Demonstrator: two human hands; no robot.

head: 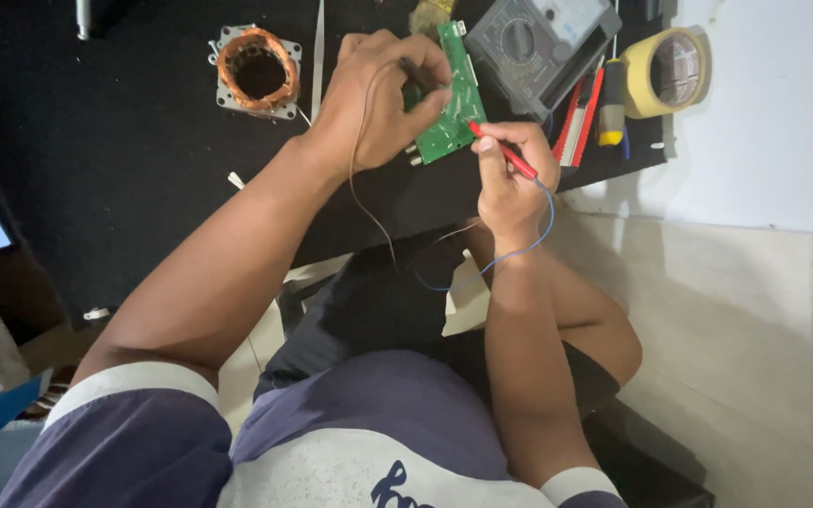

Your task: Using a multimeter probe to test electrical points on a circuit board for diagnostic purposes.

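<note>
While left hand grips green board plus dark probe at 12 o'clock on table, right hand pinches red probe, tip on board's lower edge. Best: board steady, tip firm, meter at 1 o'clock readable.

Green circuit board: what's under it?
The black mat shows under the green circuit board. The left hand covers its left edge; what lies directly beneath the board is hidden.
</note>
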